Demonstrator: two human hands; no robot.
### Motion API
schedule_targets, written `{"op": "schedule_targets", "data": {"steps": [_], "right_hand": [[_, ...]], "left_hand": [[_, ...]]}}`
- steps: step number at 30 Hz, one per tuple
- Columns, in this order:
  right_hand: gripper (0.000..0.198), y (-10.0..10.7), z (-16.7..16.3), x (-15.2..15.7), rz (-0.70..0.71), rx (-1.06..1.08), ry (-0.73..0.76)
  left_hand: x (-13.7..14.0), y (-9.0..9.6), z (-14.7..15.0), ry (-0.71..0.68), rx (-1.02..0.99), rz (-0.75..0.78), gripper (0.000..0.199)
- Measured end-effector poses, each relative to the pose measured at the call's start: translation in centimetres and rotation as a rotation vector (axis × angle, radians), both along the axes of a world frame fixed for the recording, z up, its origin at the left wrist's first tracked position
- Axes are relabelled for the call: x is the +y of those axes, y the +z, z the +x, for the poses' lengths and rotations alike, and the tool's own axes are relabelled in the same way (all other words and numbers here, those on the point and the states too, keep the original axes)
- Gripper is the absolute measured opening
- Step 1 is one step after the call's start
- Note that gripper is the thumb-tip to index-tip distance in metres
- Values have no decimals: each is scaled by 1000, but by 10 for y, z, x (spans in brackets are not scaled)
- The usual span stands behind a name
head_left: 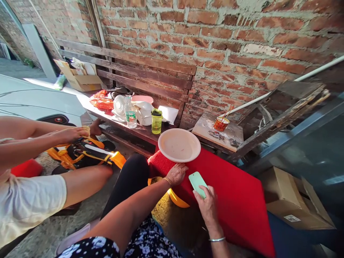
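In the head view, my right hand (208, 200) grips a mint-green phone (197, 182) by its near end, thumb on one side and fingers on the other, over the red cloth. My left hand (176, 174) lies low on the cloth's near edge, fingers stretched out and holding nothing. Just beyond those fingers is a wide pale pink basin (179, 145); whether they touch its rim I cannot tell. The basin looks almost empty, with a few specks on its bottom. A red cloth (236, 190) covers the table under the phone.
A wooden bench (126, 123) holds a green bottle (156, 122), a clear water bottle (130, 114) and a small white fan (120, 104). Right of the basin, a board (201, 126) carries a red tub (221, 123). A cardboard box (285, 193) stands right. Another person's hand (71, 134) is left.
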State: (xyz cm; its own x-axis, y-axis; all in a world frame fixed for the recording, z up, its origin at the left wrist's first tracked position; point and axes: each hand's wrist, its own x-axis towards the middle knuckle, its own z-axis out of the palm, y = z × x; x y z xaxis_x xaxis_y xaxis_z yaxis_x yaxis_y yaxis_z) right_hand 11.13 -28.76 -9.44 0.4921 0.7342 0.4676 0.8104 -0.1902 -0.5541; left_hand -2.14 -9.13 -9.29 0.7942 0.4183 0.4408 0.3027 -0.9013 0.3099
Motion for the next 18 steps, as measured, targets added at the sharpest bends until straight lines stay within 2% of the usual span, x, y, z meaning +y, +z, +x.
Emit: {"op": "schedule_targets", "data": {"steps": [2, 5, 8, 11, 14, 16, 18], "right_hand": [[65, -1, -4, 2, -22, -54, 4], [75, 0, 16, -12, -36, -57, -115], [84, 5, 56, -45, -93, -7, -311], [83, 11, 99, -86, -204, 32, -570], [80, 16, 123, -111, -246, 115, -774], [79, 19, 123, -110, -199, 158, -788], [78, 20, 108, -92, -112, 171, -702]], "left_hand": [[0, 0, 0, 1, 1, -2, 33], [-1, 1, 0, 11, 17, -5, 33], [-1, 3, 1, 13, 33, -6, 33], [-1, 3, 1, 6, 38, -8, 31], [-1, 1, 1, 6, 26, -8, 29], [-1, 1, 1, 9, 20, -10, 29], [-1, 1, 2, 14, 24, -12, 30]]}}
